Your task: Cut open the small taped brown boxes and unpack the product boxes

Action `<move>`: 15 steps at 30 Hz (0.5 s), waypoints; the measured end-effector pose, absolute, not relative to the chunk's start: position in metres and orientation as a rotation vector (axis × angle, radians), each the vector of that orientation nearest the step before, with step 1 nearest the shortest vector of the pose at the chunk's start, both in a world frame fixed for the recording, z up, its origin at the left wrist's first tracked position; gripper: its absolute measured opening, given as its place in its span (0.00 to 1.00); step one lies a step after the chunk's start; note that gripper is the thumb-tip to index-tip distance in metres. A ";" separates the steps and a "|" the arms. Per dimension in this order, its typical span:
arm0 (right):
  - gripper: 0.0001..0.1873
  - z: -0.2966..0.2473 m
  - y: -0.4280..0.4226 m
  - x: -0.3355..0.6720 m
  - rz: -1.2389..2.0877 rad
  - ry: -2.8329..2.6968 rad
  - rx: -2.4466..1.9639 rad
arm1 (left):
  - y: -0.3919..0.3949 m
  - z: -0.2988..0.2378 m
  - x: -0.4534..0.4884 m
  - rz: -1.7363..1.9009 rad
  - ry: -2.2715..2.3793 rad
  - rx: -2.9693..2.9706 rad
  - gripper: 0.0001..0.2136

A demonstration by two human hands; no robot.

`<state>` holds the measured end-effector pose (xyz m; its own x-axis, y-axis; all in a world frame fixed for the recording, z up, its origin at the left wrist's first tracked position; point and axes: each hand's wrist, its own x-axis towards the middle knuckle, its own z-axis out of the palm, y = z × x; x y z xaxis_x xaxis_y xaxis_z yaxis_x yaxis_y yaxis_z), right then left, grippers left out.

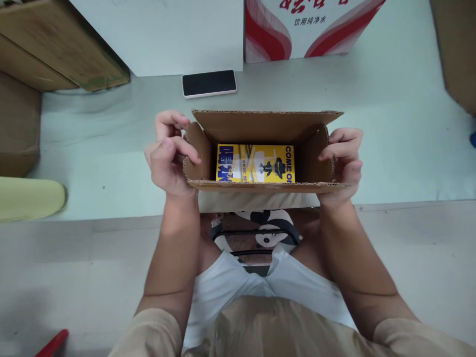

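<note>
An opened cardboard box [264, 124] is held between my two hands at the front edge of the table. Inside lies a yellow printed package [256, 163] with blue lettering and a dark cartoon figure; its lower part is hidden by the near flap. My left hand [169, 153] pinches the left end flap, with fingertips on the inner face. On the other side my right hand [344, 158] grips the right end flap the same way, fingers curled over its edge. The long far flap stands up, and the near one folds toward me.
A smartphone [209, 83] lies on the pale green table [390, 134] beyond the box. Behind it stand a white box [178, 34] and a red-and-white carton [297, 39]. Brown cartons [63, 44] are at the left, with a yellow-green object [29, 198] near the edge.
</note>
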<state>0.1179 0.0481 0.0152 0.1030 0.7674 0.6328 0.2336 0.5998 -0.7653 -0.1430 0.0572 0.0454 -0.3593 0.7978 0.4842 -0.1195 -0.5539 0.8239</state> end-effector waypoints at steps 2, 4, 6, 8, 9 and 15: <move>0.29 0.016 0.048 0.117 0.459 -1.462 -0.914 | 0.055 0.048 -0.142 1.943 0.973 1.310 0.23; 0.29 0.015 0.047 0.117 0.442 -1.472 -0.953 | 0.053 0.051 -0.141 1.985 1.018 1.352 0.22; 0.29 0.014 0.046 0.118 0.438 -1.471 -0.976 | 0.051 0.053 -0.141 2.060 1.064 1.386 0.21; 0.29 0.013 0.047 0.119 0.456 -1.461 -0.959 | 0.047 0.056 -0.143 2.113 1.134 1.424 0.21; 0.29 0.012 0.047 0.119 0.474 -1.456 -0.942 | 0.044 0.059 -0.144 2.108 1.178 1.464 0.20; 0.27 0.009 0.048 0.125 0.496 -1.508 -0.895 | 0.023 0.127 -0.121 1.729 1.109 1.872 0.15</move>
<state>0.1253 0.0476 0.0092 0.0523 0.7711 0.6345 0.2445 0.6061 -0.7568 -0.1210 0.0233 0.1273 -0.0572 0.7408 0.6693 0.2997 -0.6267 0.7193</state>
